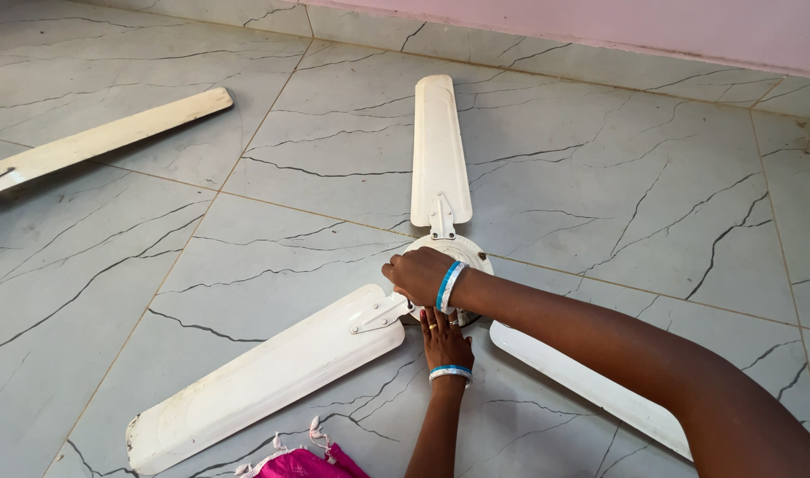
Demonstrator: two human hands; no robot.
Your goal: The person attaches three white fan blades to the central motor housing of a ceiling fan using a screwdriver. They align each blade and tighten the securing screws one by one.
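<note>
the right hand (420, 274) is resting on the hub (465, 249) of a cream fan, its fingers curling into a loose fist. whether they are pinching anything underneath, i cannot tell. the left hand (445, 341) is lying flat just below it, fingers pressing together and pointing at the hub, beside the metal bracket (378, 314).

three long, rounded blades are sitting bolted on, it seems: one (438, 150) running away beyond the fingers, one (263, 381) left of them, one (582, 381) passing under the right forearm. a loose blade (104, 137) is lying well apart, far left.

the painted metal is looking smooth and a little grimy, the floor (600, 177) glossy grey marble with dark veins.
</note>
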